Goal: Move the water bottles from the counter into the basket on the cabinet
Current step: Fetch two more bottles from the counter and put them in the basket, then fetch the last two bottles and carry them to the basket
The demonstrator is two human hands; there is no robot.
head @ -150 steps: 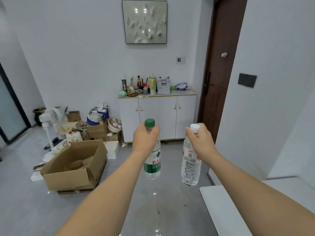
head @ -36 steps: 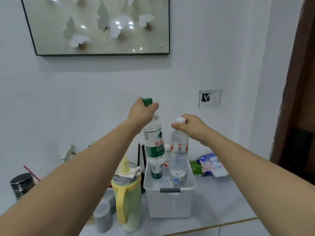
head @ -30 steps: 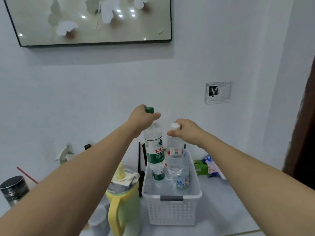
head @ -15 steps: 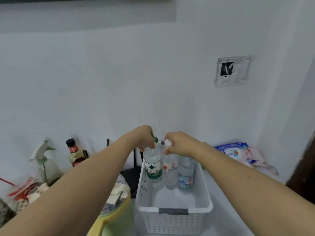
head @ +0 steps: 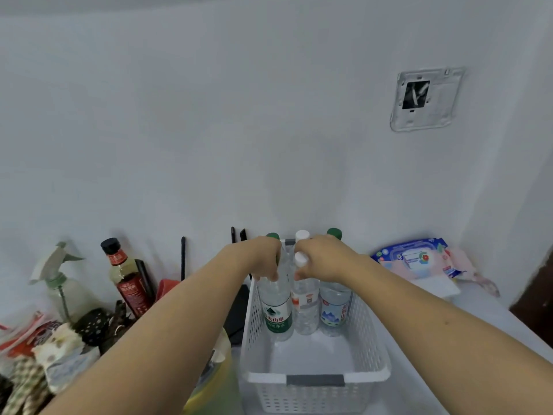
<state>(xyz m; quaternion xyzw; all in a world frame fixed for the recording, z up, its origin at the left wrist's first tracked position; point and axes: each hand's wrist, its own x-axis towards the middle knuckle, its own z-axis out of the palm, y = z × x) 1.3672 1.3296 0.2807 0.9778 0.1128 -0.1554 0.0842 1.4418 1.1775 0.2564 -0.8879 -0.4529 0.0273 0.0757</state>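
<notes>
The step in hand looks like the set-down: two bottles stand at the far end of the basket, each with a hand on its neck, so the next move is most likely to let go and draw both hands up without tipping the row.

The white cabinet top (head: 466,313), smooth and flat, serves as the table here. On it sits the white rectangular plastic basket (head: 314,378), its walls pierced with small slots and a grey grip strip set into the near rim; its floor is bare towards the viewer.

The left hand (head: 263,259) has its fingers curled round the neck of the clear ribbed plastic bottle with the green-and-white label (head: 276,313), whose base seems to rest on the basket floor. The right hand (head: 323,259) pinches the neck of the clear plastic bottle with the white cap and red-and-white label (head: 305,307), just beside the first. A third clear bottle with a blue pictured label (head: 333,310) stands touching that one, untouched by either hand. More caps show behind the hands, a green one (head: 273,236) and a white one (head: 302,235).

Thin, squeezable walls and tall narrow shapes make these bottles apt to topple, so releasing gently matters.
</notes>
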